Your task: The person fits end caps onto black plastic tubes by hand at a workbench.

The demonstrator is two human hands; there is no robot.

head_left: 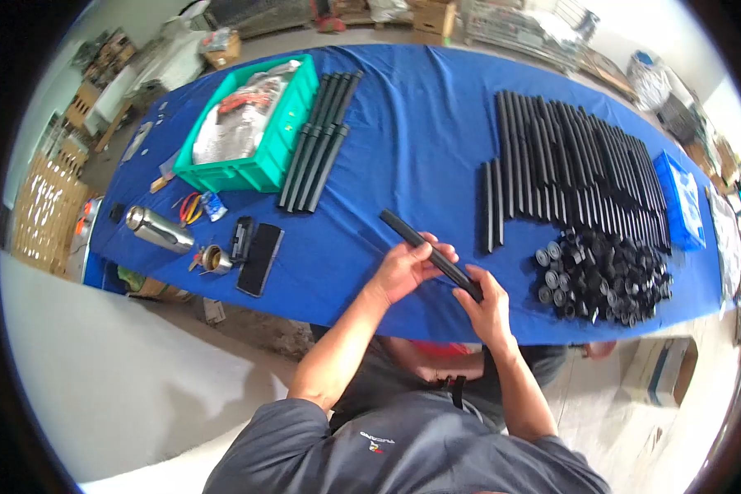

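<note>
A black tube [445, 263] is held at a slant between both hands above the front of the blue-covered table [420, 148]. My left hand [403, 267] supports its middle, with the thumb across the top. My right hand [487, 303] grips the lower right end between thumb and fingers. To the right, many black tubes [580, 156] lie in rows, with a pile of small black round parts [605, 276] just in front of them. On the left side, several black tubes [313, 165] lie side by side against a green crate.
The green crate [286, 148] holds plastic-wrapped material. Near the left front are a steel flask [158, 229], a metal cup [216, 260], pliers [191, 208] and a flat black object [261, 259]. A blue bin [683, 202] stands at the right edge.
</note>
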